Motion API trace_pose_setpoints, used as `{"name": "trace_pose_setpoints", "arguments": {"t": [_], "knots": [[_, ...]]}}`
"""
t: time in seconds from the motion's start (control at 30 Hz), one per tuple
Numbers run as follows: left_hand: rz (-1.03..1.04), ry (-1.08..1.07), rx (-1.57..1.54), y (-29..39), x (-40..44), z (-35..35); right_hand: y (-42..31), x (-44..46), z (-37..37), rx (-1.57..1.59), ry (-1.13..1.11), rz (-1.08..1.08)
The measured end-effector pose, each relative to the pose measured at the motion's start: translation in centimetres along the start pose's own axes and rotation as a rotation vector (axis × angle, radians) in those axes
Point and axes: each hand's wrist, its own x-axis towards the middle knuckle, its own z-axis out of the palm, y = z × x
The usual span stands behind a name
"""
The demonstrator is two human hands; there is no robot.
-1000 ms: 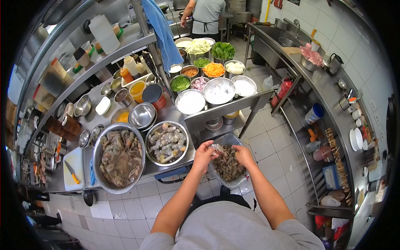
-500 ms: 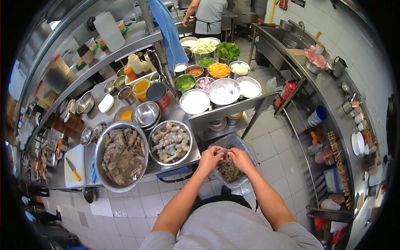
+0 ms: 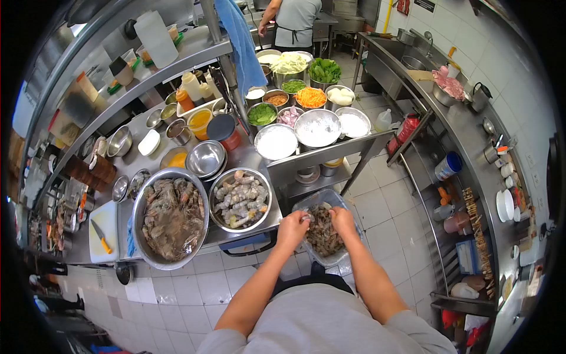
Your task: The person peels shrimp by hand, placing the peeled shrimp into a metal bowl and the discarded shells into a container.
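Pinching shrimp (image 3: 306, 218) w/ L hand (image 3: 293, 228), R hand (image 3: 341, 222) grip unclear; slick shell could cause drop into tub (image 3: 330, 258).

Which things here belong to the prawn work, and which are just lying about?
Apparently in use:
left hand and right hand
plastic tub beneath both
unpeeled prawns
peeled prawns

Apparently just lying about:
knife
cutting board
hanging blue cloth
shredded carrot
leafy greens
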Motion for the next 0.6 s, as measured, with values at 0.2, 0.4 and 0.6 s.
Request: {"name": "trace_pose_setpoints", "arguments": {"t": [0.2,0.4,0.6], "knots": [[-0.418,-0.184,-0.859,-1.5,-0.4,-2.3,3.5,0.2,-1.6,-0.029,-0.241,-0.109],[-0.253,0.080,-0.893,-1.3,-1.1,-7.0,2.5,-0.9,-0.5,0.335,-0.391,-0.037],[0.156,0.462,-0.007,-4.2,0.7,-15.6,9.4,-1.6,4.3,0.409,-0.439,-0.030]]}}
